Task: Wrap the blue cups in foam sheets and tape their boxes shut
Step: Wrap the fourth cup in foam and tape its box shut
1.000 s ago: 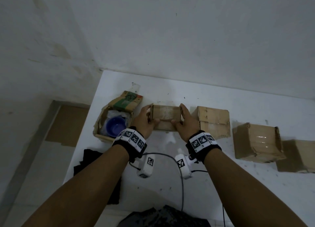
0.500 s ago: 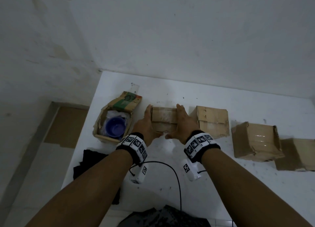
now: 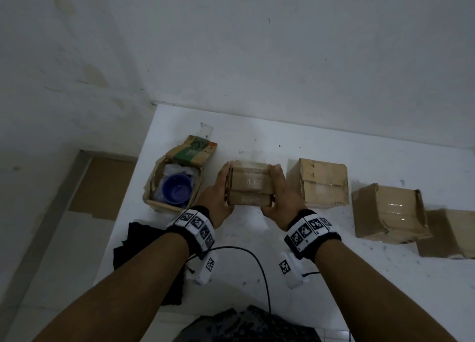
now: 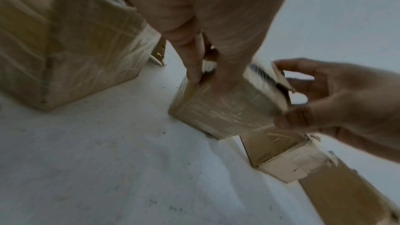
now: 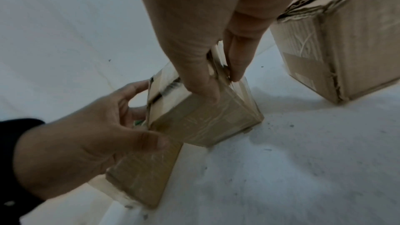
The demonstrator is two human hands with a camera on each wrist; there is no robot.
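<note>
Item: left hand (image 3: 217,200) and right hand (image 3: 279,200), fingers curled, clamp 1 small taped box (image 3: 250,185) on the table (image 3: 257,251), open box (image 3: 156,190) holding blue cup (image 3: 176,190) beyond at left; risk: uneven squeeze may tip or dent it.

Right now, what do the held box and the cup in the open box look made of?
Held box: brown corrugated cardboard by its torn, fluted edges, with glossy clear tape across it, judging by the sheen.
Cup: blue, smooth, slightly shiny, likely plastic, though glazed ceramic can't be excluded.
</note>
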